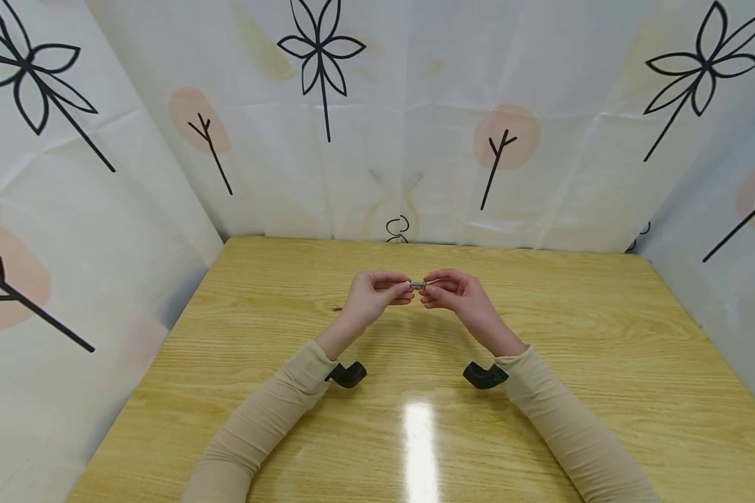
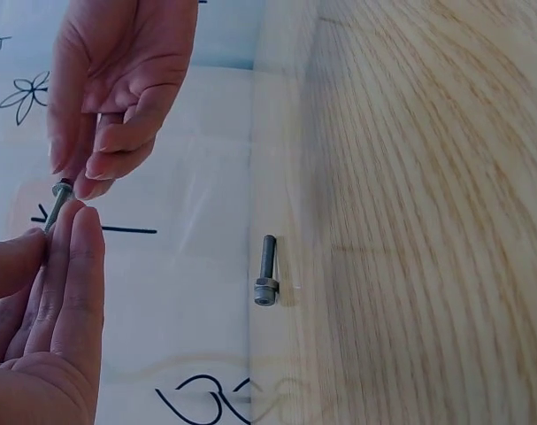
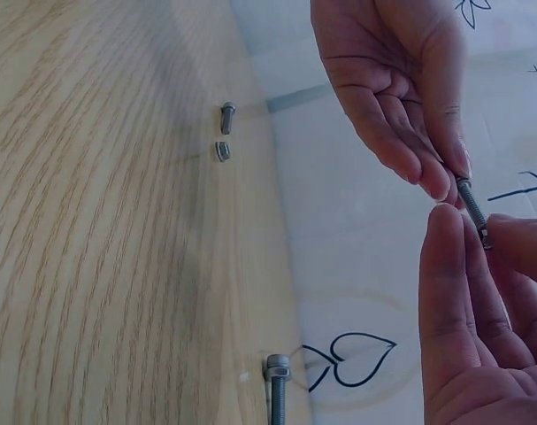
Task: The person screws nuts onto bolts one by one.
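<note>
In the head view my left hand (image 1: 370,297) and right hand (image 1: 456,293) meet over the wooden table, at either end of a small metal bolt (image 1: 418,285). The left hand (image 3: 401,97) pinches the bolt (image 3: 472,204) by its head end in the right wrist view. Thumb and fingers of the right hand (image 3: 480,301) grip its other end, where a small nut or washer (image 3: 485,237) shows; I cannot tell which it is. A second bolt (image 2: 267,270), a ring-like piece next to its head, lies on the table in the left wrist view.
Another short bolt (image 3: 227,117) and a nut (image 3: 222,151) lie on the table (image 3: 118,266) in the right wrist view. Black wrist mounts (image 1: 347,375) sit at both sleeves. A patterned cloth backdrop (image 1: 415,126) closes off the table's back and sides.
</note>
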Demonstrator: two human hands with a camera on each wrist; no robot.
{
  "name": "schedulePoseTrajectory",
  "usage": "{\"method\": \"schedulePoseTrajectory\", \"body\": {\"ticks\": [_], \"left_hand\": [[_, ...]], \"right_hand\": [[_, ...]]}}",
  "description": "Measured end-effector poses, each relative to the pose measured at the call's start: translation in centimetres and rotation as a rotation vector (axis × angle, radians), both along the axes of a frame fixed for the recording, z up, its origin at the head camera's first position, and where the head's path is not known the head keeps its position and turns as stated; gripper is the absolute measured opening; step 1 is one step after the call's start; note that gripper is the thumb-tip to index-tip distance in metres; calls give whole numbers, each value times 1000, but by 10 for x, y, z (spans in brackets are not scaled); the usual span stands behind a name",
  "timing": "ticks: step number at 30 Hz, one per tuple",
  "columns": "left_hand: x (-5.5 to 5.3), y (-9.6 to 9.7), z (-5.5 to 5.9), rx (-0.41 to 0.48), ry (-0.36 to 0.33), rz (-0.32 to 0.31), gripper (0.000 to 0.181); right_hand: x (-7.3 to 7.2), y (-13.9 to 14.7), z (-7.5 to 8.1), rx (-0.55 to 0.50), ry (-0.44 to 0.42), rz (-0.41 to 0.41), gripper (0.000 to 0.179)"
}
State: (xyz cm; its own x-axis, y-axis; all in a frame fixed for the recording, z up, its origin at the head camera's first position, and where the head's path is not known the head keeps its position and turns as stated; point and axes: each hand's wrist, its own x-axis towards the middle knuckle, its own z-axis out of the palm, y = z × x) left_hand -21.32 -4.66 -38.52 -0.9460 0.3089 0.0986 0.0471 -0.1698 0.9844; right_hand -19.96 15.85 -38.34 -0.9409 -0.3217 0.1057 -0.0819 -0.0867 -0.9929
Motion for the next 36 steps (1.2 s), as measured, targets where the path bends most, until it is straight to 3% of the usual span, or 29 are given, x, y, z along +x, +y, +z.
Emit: {"method": "schedulePoseTrajectory", "body": {"ticks": [8, 11, 16, 24, 27, 32, 36], "left_hand": [[1, 3, 0, -16, 0, -3, 18], [2, 3, 0, -18, -9, 0, 19], [1, 4, 0, -10, -19, 14, 19], [2, 5, 0, -14, -12, 16, 20], [3, 6, -1, -7, -16, 21, 21], [1, 5, -3, 3, -31, 33, 24], [1, 5, -2, -2, -28, 30, 25]], "right_hand": [[-1, -2, 1, 96, -42, -31, 30], [-1, -1, 0, 66, -39, -18, 30], [0, 2, -1, -7, 36, 10, 30], [-1, 0, -1, 110, -25, -12, 32], [1, 0, -1, 93, -44, 0, 35], [2, 2, 0, 34, 3, 20, 33], [0, 0, 0, 75, -8, -18, 29]]}}
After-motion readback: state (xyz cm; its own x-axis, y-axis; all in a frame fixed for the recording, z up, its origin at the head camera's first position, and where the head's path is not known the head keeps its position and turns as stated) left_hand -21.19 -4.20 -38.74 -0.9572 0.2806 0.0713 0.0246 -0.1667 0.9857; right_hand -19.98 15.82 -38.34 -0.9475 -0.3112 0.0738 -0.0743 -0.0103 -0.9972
